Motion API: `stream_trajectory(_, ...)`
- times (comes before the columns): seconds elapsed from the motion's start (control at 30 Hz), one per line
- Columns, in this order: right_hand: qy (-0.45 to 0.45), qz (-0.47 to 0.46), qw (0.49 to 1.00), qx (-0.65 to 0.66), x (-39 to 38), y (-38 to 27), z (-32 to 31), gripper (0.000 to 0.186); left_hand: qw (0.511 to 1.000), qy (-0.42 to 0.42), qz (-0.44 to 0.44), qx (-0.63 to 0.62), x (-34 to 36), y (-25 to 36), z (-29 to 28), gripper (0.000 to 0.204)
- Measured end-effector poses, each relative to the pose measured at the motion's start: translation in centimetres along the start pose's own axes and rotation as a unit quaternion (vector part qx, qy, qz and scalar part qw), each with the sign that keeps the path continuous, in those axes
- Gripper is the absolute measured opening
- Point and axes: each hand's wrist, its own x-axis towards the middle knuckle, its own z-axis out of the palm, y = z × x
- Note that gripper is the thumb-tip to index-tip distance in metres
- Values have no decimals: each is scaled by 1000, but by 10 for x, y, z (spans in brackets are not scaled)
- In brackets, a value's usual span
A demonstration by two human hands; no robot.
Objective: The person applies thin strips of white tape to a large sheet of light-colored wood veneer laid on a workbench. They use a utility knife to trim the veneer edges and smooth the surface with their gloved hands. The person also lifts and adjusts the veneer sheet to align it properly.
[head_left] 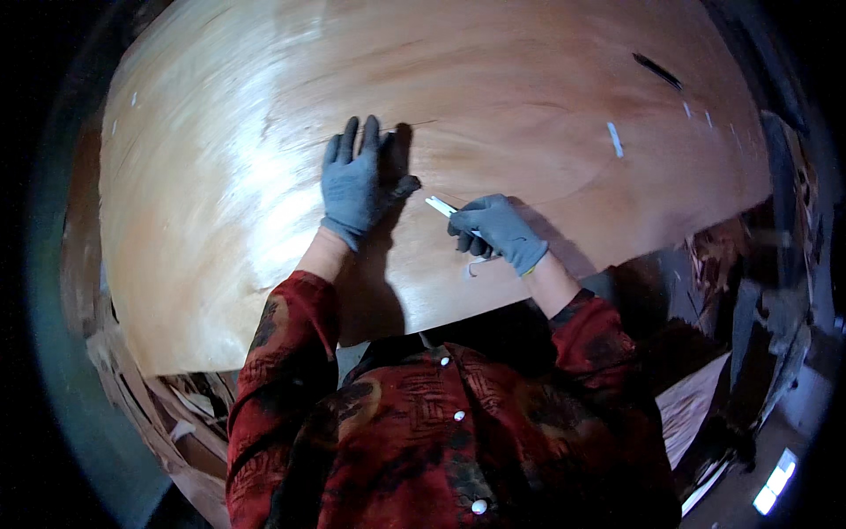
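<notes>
white stick [439, 206]: partly hidden by right hand [502, 232] | brown sheet [493, 97]: top cut off

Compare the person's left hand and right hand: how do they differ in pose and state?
The left hand is spread open; the right hand is curled closed.
The left hand shows nothing held; the right hand grips a slim white object.
The left hand points up the picture; the right hand points mostly leftward.
Both are grey-gloved, over the brown sheet.

Sheet [529, 97] beneath both hands [351, 187]
</notes>
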Motion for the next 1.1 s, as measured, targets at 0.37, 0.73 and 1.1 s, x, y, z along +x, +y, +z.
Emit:
stream_trajectory(0.37,227,-49,972,38,-25,54,-82,32,994,25,-36,-98,2,46,25,50)
stream_trajectory(0.73,252,-27,953,-169,-18,71,-104,35,961,-97,191,-175,-10,157,64,49)
stream_trajectory(1.1,113,43,932,-341,-45,25,-173,31,966,-89,189,-152,-7,159,64,45)
